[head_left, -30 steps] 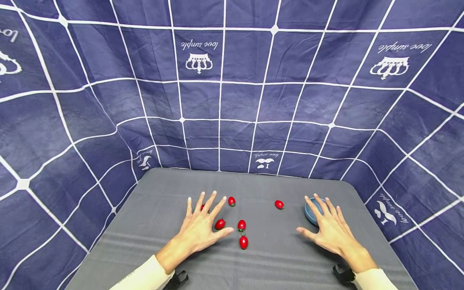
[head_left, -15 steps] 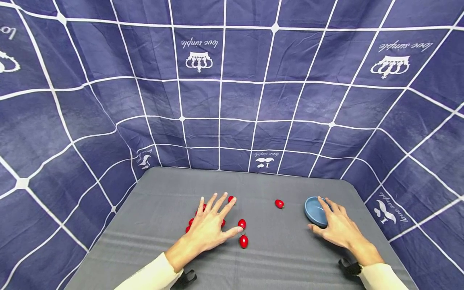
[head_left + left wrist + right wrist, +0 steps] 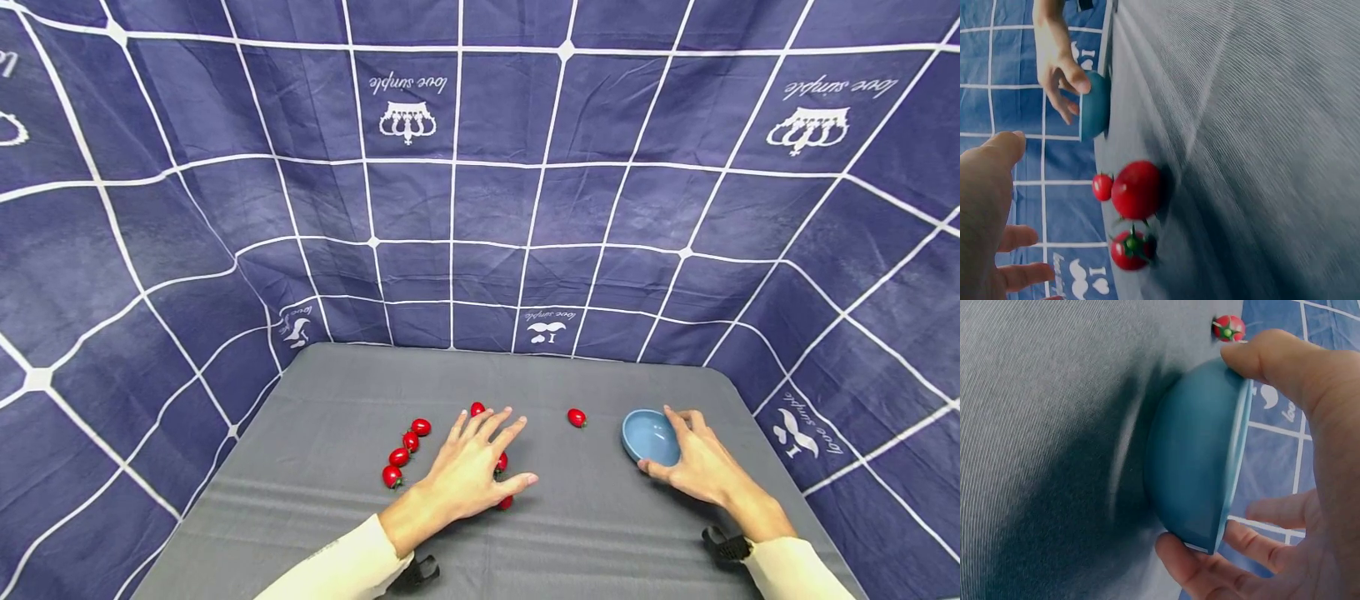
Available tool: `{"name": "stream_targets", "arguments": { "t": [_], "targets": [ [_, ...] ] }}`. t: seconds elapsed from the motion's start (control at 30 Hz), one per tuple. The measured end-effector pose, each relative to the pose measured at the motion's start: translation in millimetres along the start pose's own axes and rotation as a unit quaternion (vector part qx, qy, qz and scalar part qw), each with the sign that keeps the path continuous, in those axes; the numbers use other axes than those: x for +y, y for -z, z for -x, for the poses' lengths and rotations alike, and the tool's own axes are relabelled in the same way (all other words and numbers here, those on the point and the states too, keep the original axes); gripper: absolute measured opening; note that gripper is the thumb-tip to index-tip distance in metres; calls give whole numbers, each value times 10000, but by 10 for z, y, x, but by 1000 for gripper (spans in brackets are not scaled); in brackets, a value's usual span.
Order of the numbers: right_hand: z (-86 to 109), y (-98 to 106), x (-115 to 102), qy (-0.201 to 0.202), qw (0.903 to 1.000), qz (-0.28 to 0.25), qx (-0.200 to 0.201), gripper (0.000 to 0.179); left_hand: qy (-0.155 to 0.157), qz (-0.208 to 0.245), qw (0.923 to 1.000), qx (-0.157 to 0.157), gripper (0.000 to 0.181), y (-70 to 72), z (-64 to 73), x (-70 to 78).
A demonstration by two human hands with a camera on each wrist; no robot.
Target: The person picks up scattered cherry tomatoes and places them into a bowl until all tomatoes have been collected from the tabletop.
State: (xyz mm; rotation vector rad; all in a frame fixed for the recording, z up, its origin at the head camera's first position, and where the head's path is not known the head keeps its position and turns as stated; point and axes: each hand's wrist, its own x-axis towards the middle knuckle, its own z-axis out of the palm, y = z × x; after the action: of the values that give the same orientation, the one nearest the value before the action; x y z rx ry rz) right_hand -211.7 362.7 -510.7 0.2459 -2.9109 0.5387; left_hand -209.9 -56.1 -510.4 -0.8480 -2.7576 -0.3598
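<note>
My right hand (image 3: pixel 701 458) grips a small blue bowl (image 3: pixel 632 435) at the right of the table, thumb at its near side and fingers at the far rim. The right wrist view shows the bowl's outer wall (image 3: pixel 1194 450) between thumb and fingertips. My left hand (image 3: pixel 468 471) hovers palm down with spread fingers and holds nothing. Beneath and beside it lie red cherry tomatoes with green stems; one tomato (image 3: pixel 506 502) and another tomato (image 3: pixel 502 461) are partly covered by the hand. In the left wrist view a large-looking tomato (image 3: pixel 1137 190) lies closest to the camera.
Left of the left hand, several tomatoes (image 3: pixel 399 457) form a slanting row. A single tomato (image 3: pixel 577 417) lies between the hands, and another tomato (image 3: pixel 477 409) just beyond the left fingertips. A grey cloth covers the table (image 3: pixel 337 400); a blue gridded curtain (image 3: pixel 495 208) surrounds its back and sides.
My left hand has moved right, uncovering the tomato row. My right hand has gone from hovering over the bowl to gripping its rim, and the bowl has shifted slightly left.
</note>
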Motion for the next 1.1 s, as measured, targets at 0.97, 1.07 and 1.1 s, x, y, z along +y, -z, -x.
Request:
{"name": "stream_targets", "arguments": {
  "t": [0.97,1.07,1.1],
  "targets": [
    [76,-123,-557,527,9954,-428,-679,108,-1339,135,9901,-405,71,-311,-231,566],
    [66,-155,-615,607,9945,-417,-746,108,-1314,87,9903,-452,69,-307,-205,574],
    [66,-163,-634,629,9942,-420,-763,108,-1296,65,9904,-470,68,-303,-194,575]
  ]
}}
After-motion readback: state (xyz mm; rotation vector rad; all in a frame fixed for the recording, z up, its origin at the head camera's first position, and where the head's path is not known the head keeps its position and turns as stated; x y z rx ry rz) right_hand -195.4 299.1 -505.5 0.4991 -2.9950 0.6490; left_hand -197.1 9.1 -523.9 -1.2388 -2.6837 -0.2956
